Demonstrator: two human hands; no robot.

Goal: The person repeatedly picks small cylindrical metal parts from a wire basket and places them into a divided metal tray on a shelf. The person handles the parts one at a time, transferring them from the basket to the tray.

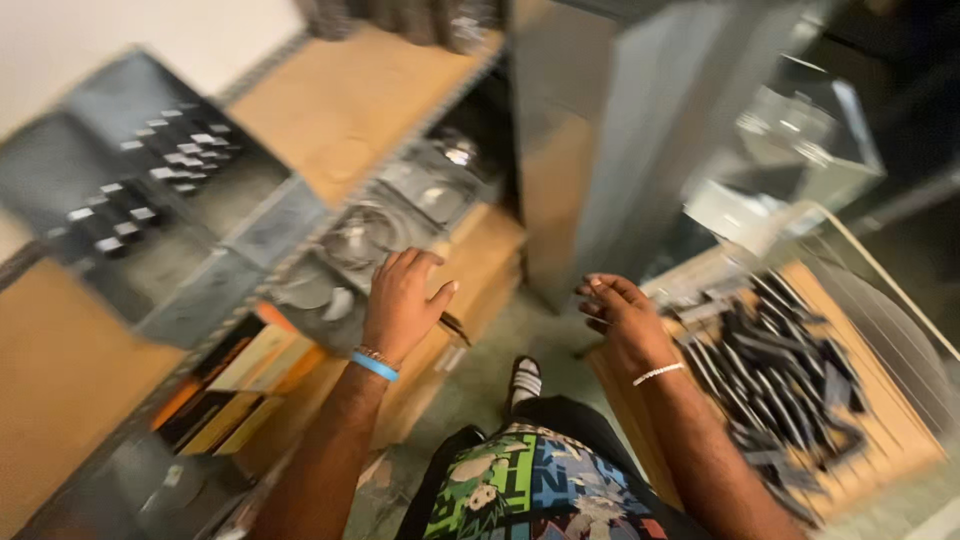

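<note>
1. We see the left hand (pixel 402 300) reaching with spread, empty fingers toward the clear bags (pixel 385 225) on the shelf (pixel 340 120).
2. The right hand (pixel 622 312), fingers loosely curled and empty, rests at the wooden tray (pixel 890 420) of black parts (pixel 775 365).
3. Next, we judge, the left hand must close on a bag.

A grey tray (pixel 150 190) holds seemingly small dark parts.

1. The left hand (pixel 402 300) hovers open, fingers spread, before the metal shelf (pixel 300 240), near clear plastic bags (pixel 370 235).
2. The right hand (pixel 622 315), loosely curled, sits beside a wooden tray (pixel 880 400) heaped with dark flat strips (pixel 780 365).
3. The view is motion-blurred.
</note>
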